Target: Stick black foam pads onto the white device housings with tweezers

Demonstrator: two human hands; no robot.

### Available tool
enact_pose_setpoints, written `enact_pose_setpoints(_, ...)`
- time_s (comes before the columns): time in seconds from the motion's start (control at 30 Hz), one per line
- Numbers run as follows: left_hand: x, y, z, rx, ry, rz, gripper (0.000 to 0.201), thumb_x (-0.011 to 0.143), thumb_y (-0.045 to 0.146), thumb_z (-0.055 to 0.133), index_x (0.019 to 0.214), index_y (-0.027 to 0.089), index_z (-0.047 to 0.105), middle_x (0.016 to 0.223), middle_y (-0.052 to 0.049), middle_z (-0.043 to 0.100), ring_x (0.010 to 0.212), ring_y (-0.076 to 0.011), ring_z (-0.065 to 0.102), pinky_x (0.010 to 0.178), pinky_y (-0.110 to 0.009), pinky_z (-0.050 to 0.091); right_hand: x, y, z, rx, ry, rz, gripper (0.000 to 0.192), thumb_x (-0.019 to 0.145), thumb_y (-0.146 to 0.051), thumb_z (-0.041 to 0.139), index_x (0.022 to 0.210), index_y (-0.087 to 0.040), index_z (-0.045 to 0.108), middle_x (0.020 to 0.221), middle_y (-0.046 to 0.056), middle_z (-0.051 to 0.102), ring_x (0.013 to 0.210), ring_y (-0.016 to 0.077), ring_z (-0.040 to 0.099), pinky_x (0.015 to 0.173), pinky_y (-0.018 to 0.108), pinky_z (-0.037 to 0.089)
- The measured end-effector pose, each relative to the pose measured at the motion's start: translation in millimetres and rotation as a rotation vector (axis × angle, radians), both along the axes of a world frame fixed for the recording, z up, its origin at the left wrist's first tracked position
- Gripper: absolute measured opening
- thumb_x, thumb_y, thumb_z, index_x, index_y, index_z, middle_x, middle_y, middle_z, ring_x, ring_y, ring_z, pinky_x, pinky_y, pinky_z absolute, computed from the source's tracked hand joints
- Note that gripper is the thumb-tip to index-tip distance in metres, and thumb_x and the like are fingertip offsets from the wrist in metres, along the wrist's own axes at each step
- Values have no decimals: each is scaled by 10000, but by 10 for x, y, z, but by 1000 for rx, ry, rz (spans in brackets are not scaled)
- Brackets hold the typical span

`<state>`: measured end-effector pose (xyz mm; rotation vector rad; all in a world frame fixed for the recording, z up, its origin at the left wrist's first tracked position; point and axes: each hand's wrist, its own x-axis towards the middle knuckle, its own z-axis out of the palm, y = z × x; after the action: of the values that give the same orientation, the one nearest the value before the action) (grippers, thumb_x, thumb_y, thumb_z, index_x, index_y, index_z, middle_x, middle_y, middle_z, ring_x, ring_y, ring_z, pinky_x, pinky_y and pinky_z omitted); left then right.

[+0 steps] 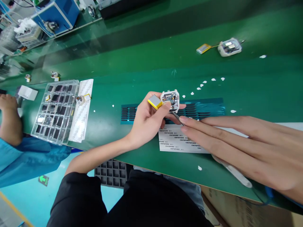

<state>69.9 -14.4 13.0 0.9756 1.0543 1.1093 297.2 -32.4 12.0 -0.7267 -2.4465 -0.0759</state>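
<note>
My left hand (149,121) grips an open white watch case (175,96) by its edges, thumb pressed on the inside. The circuit board (168,97) in the case faces up. Beside it, over my fingers, lies a silver battery with yellow edges (155,101). My right hand (241,142) is closed around a slim metal-tipped tool (175,116), whose dark tip meets the lower edge of the case. Below that hand a whitish rounded handle (239,176) sticks out; whether it belongs to the same tool I cannot tell.
Beneath my hands lie a blue-green slotted strip (208,105) and a printed white sheet (182,146). Another case (229,47) with its battery (203,48) rests farther back. White adhesive bits dot the green table (142,78). Leftward are a clear compartment tray (53,110) and a co-worker's arm (10,123).
</note>
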Motion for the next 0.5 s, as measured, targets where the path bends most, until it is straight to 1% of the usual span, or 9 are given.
enact_pose_setpoints(0.07,-6,0,-25,47,18,4,316,1002,434,730,1003,225,493,928,-36,787,635,-118,719,487,-198,453,9,0,-10,-9,28,46,558,1192,-236,297,1747,-258,350,1350,8,778,1276,234,687,1002,430,556)
enact_pose_setpoints(0.1,-9,-2,-36,65,30,11,342,995,460,747,1011,223,501,929,-40,788,638,-122,723,489,-201,464,14,7,-17,-5,39,61,553,1192,-253,295,1740,-257,369,1338,9,783,1273,242,688,1005,434,558)
enact_pose_setpoints(0.17,-15,-8,-58,86,56,22,361,988,484,765,1064,216,536,935,-47,792,638,-132,735,485,-207,483,22,25,-23,-33,50,44,551,1191,-271,308,1738,-295,376,1341,-8,782,1277,237,691,1032,431,573)
enact_pose_setpoints(0.23,-21,-15,-78,91,78,21,340,1011,450,739,1184,207,576,959,-56,801,646,-145,758,473,-208,490,31,38,-8,-61,57,28,555,1183,-259,368,1734,-323,378,1353,-20,777,1277,222,699,1042,417,599)
enact_pose_setpoints(0.33,-27,-21,-100,87,101,13,386,1046,389,679,1368,199,586,994,-69,816,669,-173,791,453,-210,496,65,47,38,-123,79,49,557,1177,-258,412,1725,-349,388,1378,-28,766,1291,202,705,1050,403,627)
enact_pose_setpoints(0.43,-28,-22,-98,84,108,-4,421,1065,387,645,1427,181,583,1000,-83,826,714,-197,818,475,-220,541,109,63,49,-190,111,67,518,1191,-331,362,1703,-369,434,1405,-22,753,1290,211,709,1007,403,653)
enact_pose_setpoints(0.5,-26,-23,-85,82,98,-23,441,1075,371,622,1458,160,562,1026,-98,830,769,-208,837,511,-224,578,117,87,21,-168,140,63,503,1190,-334,372,1682,-354,477,1390,-14,760,1286,216,710,982,386,661)
